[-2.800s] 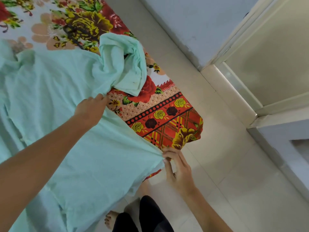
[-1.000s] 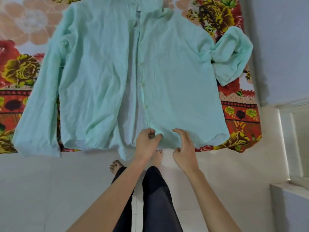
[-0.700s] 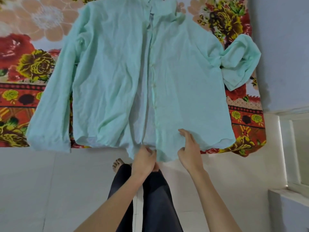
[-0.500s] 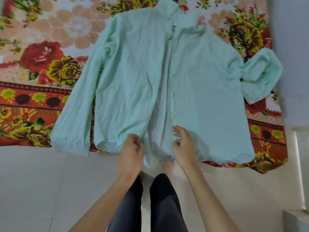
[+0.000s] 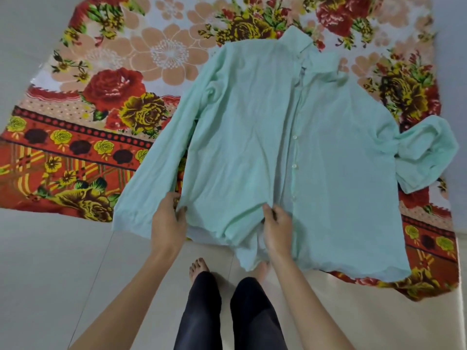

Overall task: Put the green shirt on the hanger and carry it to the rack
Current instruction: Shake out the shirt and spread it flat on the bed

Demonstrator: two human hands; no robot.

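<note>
- The pale mint-green, long-sleeved button-front cotton shirt [image 5: 316, 152] lay spread face up on the red, orange and cream floral-printed blanket [image 5: 83, 117], collar at the far end and hem at the near end; its near hem hung just over the blanket's near edge onto the pale tiled floor [image 5: 50, 274]
- The left hand [image 5: 168, 223] was closed on the shirt's near left hem corner, thumb on top and fingers under the fabric, beside the cuff of the flat-lying sleeve [image 5: 141, 193]; the right hand [image 5: 276, 228] pinched the inner near edge of the same front panel, just left of the row of white buttons [image 5: 294, 165]; both were gripping cloth, neither was open
- The front looked unbuttoned, the left panel drawn a little apart from the buttoned edge; the other sleeve [image 5: 427, 155] lay bunched and folded at the shirt's right side, partly off its body
- No hanger and no rack showed anywhere around the shirt; whether they stood out of view could not be told
- As a judgement, the task stood at its start: the shirt was only laid out and being straightened or opened; fetching the hanger, threading it through the shoulders, lifting the shirt and carrying it to the rack were all left
</note>
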